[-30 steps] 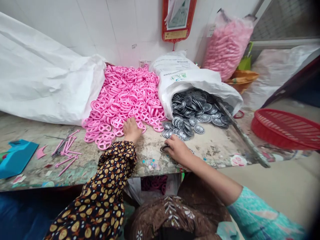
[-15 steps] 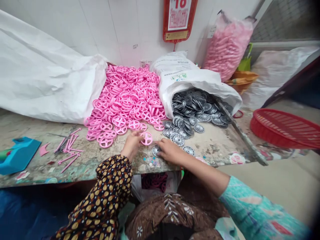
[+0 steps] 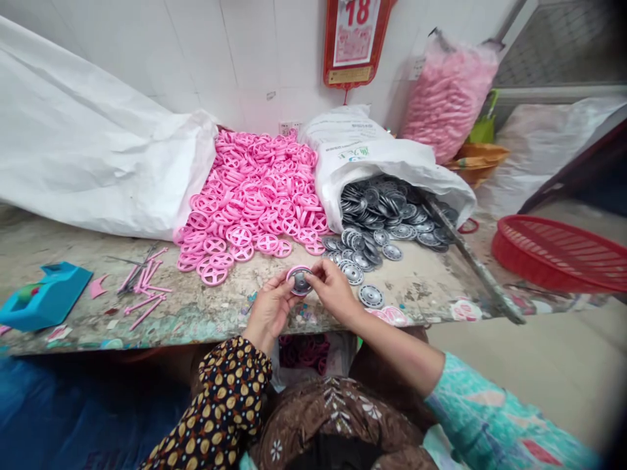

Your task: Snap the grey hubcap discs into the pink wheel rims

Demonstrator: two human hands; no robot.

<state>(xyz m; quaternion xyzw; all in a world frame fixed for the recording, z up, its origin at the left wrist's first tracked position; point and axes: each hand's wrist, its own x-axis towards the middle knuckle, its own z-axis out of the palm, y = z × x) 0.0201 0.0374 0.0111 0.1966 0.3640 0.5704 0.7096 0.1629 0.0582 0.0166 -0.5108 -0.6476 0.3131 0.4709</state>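
Note:
My left hand [image 3: 267, 308] and my right hand [image 3: 334, 290] meet above the table's front edge. Together they pinch a pink wheel ring with a silver hub disc [image 3: 299, 281] set inside it. Behind them a heap of pink spoked rings [image 3: 255, 196] spills from a white sack [image 3: 98, 150]. To its right a pile of silver discs [image 3: 386, 215] pours from another white sack [image 3: 362, 153]. A few loose silver discs [image 3: 371, 296] lie on the table by my right hand.
Worn table [image 3: 431, 281] with pink sticks [image 3: 144, 287] and a blue plastic piece [image 3: 46, 297] at left. A red basket [image 3: 563, 251] sits at right. A metal bar [image 3: 470, 261] lies diagonally. A bag of pink parts [image 3: 445, 98] leans on the wall beside a calendar [image 3: 355, 39].
My left hand took a pink ring from the heap and my right hand a silver disc from the table. Both came together toward me, with the disc now inside the ring.

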